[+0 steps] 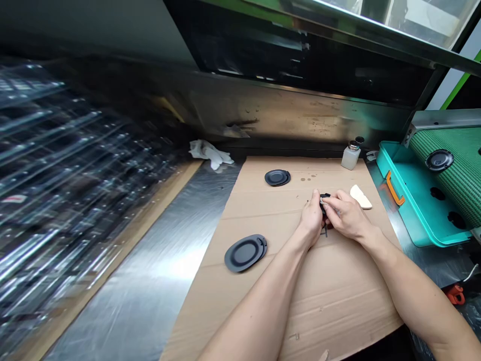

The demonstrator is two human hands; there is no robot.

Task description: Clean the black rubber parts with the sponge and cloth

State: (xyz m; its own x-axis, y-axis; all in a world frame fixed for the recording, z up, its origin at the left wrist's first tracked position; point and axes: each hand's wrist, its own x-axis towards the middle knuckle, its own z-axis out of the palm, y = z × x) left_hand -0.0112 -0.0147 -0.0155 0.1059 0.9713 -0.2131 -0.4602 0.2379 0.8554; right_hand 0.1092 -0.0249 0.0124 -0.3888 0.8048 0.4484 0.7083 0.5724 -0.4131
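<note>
Over the cardboard sheet (pixel 300 296), my left hand (pixel 311 219) is closed round a small black plastic part (pixel 324 196), mostly hidden by the fingers. My right hand (pixel 347 215) meets it from the other side, its thumb and fingers pinched at the same part. Whether something small is also between those fingertips, I cannot make out. Two sets of overlapping dark round plastic pieces lie flat on the cardboard: one set (pixel 277 177) farther off, another set (pixel 245 252) nearer and left of my left forearm. Beside my right hand lies a white half-round pad (pixel 361 197).
A small bottle with a metal cap (pixel 350 156) stands at the cardboard's far right. To the right, a teal bin (pixel 404 200) with an orange handle sits by a green conveyor belt (pixel 451 150) carrying a black round piece (pixel 439 160). A crumpled white cloth (pixel 211 153) lies back left, near blurred stacked clear trays (pixel 75 190).
</note>
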